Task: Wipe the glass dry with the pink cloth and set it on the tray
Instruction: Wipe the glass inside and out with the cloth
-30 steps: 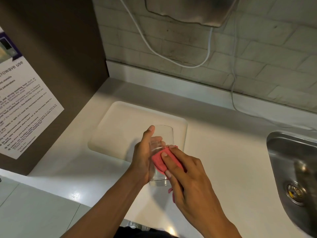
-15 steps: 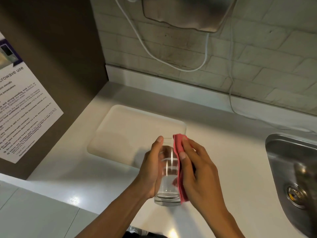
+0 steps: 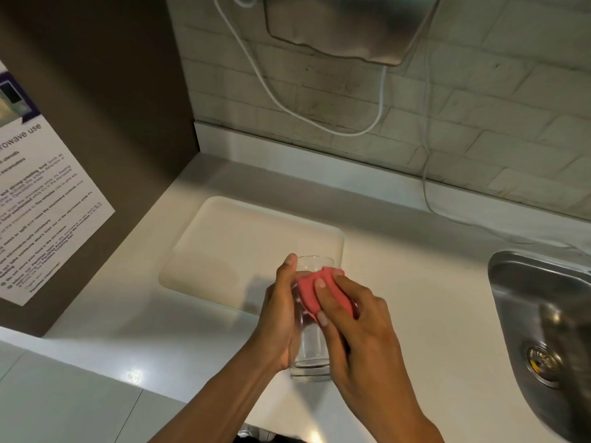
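Where the counter (image 3: 415, 282) meets the brown wall at its left edge, a paper sign (image 3: 38, 203) with small print can be seen stuck on that wall. Just beside it, near the back left corner of the counter, a white tray (image 3: 230, 244) is laid flat, and nothing is seen on it. Past the front right corner of the tray, the glass (image 3: 311, 350) is held up above the counter, with its open top pointing away and its thick bottom pointing back to the person. The glass is gripped by the left hand (image 3: 278, 321) from the left side, with the thumb laid along the glass up to the rim and the fingers curled round the far side, mostly hidden. The pink cloth (image 3: 323, 295) is pressed on the upper part of the glass by the right hand (image 3: 361, 343), whose fingers (image 3: 319, 286) are kept close together and flat on the cloth. At the right edge of the counter, a metal sink (image 3: 543, 314) with a round drain is set in. On the brick wall at the back, a shiny metal box (image 3: 345, 27) is hung, and white cords (image 3: 287, 107) are looped below it.
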The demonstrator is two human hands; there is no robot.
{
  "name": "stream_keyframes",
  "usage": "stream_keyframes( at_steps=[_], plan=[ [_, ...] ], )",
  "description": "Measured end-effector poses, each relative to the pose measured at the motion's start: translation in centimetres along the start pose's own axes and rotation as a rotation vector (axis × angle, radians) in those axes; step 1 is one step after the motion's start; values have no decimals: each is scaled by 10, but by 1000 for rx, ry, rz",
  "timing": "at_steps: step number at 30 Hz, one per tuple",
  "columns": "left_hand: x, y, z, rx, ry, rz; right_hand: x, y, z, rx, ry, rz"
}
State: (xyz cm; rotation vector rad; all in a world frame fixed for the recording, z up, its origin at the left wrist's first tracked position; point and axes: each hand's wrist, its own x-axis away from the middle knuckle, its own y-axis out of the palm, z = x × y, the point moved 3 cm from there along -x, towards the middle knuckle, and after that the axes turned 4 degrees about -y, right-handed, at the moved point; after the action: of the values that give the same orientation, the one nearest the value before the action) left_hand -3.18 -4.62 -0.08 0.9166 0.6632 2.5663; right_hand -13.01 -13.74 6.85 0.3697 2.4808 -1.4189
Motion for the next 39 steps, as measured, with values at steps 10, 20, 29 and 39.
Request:
stream_keyframes(
  at_steps=[10,20,29,39],
  plan=[
    [2,-7,10,72,7,46,-1,3,-1,-66,36,-28],
    [4,-15,9,58,11,0,1,11,-8,-66,-8,-16],
    [5,-16,17,92,5,-13,-2,11,-12,-71,37,-13],
    [1,-21,15,183,-22,-44,4,11,-23,-39,-10,-62]
  ],
)
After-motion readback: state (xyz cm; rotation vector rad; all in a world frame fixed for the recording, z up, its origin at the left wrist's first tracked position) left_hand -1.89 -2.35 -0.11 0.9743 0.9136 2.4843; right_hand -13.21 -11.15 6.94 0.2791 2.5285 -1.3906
